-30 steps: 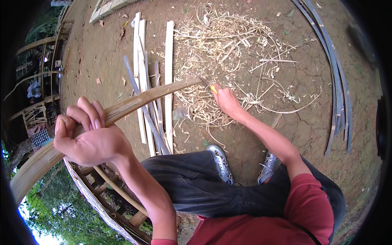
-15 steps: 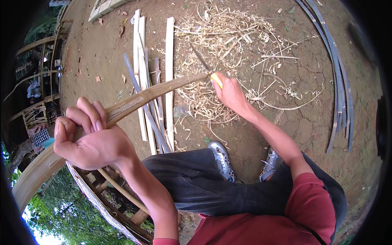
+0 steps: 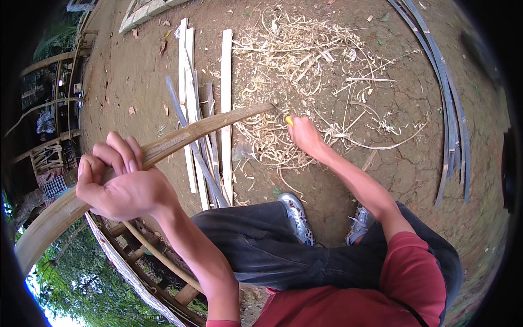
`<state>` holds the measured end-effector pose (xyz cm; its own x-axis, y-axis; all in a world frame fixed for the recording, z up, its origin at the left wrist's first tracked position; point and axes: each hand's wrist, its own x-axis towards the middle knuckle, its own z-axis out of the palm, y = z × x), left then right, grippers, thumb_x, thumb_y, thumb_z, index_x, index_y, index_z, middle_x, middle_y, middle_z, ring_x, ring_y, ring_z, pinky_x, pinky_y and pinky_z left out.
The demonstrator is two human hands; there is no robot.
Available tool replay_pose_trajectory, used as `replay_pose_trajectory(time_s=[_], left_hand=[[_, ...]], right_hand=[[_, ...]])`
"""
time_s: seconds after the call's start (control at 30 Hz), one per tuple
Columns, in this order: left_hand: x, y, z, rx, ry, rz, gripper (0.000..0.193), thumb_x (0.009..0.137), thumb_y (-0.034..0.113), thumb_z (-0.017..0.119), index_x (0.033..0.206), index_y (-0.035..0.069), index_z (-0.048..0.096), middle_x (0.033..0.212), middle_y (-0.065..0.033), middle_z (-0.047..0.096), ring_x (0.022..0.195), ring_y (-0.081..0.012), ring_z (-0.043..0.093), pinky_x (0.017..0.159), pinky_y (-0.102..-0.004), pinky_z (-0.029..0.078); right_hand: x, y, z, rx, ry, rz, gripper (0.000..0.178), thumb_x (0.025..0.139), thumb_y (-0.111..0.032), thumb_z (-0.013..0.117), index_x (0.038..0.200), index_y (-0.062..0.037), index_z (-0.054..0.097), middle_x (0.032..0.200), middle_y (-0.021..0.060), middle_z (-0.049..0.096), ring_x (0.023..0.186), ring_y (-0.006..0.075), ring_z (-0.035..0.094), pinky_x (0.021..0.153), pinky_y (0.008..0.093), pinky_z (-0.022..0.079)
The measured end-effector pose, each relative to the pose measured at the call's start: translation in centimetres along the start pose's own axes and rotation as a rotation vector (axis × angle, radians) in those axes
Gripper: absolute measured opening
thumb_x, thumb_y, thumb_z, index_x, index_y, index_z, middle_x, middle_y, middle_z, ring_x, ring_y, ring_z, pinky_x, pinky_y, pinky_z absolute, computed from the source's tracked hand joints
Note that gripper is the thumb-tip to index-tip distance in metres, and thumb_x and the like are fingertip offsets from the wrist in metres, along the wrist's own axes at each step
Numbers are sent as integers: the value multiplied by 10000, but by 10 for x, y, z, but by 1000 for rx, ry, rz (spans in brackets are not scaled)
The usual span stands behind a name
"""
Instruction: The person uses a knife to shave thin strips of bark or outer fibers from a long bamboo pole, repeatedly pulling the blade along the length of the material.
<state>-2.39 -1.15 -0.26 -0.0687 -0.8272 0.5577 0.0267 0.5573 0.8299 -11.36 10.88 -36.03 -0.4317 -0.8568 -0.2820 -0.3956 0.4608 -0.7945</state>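
A long split bamboo pole point(image 3: 201, 128) slants from the lower left up toward the middle, its thin tip over the ground. My left hand point(image 3: 128, 185) is closed round its thicker part, palm up and fingers curled over the top. Just right of the tip, my right hand point(image 3: 306, 135) grips a knife by its yellow handle point(image 3: 289, 121), apart from the pole. The knife's blade cannot be made out at this moment.
Pale curled shavings point(image 3: 305, 49) cover the dirt beyond my hands. Bamboo strips point(image 3: 226, 103) lie left of them; long dark strips point(image 3: 449, 114) lie at the far right. A bamboo railing point(image 3: 158, 267) stands at lower left. My shoes point(image 3: 296, 218) are below.
My right hand has moved down and slightly right, taking the knife off the pole's tip, and its blade no longer shows. My left hand keeps its hold, with the pole nearly still.
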Motion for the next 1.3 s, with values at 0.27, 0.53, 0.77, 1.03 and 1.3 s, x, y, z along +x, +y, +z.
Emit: replay_pose_trajectory(time_s=[0.27,0.53,0.77,1.03,1.3], left_hand=[[-3,0,-3,69,90,4,280,872,159,296,622,131,174,545,-13,175,481,-118,192,433,-234,166],[-3,-2,-11,145,186,26,244,842,133,286,625,125,174,548,-22,175,488,-124,193,432,-243,161],[-6,-5,-12,201,137,89,241,828,140,291,624,135,162,543,-19,165,486,-133,195,444,-255,156],[-2,-1,-3,157,182,55,220,791,145,296,627,137,149,533,-20,157,481,-132,177,439,-262,143],[2,-9,-10,122,193,29,214,790,156,279,630,145,138,528,-18,152,476,-134,167,436,-262,148]], right_hand=[[-17,-37,-32,-70,103,-102,206,940,-87,517,1006,100,573,546,176,602,456,275,620,393,377,496],[-16,-64,-50,192,234,-156,211,940,-75,510,1037,95,588,547,167,596,432,231,597,357,357,466],[-7,-33,-36,79,95,-146,193,939,-60,502,1001,106,579,531,128,581,388,219,557,322,312,447],[-2,-4,-17,56,-25,-35,209,939,-95,528,994,93,602,536,158,584,423,248,588,346,342,468],[-1,9,-6,-25,15,-32,163,931,-64,526,992,61,611,561,176,602,394,201,567,311,319,436]])
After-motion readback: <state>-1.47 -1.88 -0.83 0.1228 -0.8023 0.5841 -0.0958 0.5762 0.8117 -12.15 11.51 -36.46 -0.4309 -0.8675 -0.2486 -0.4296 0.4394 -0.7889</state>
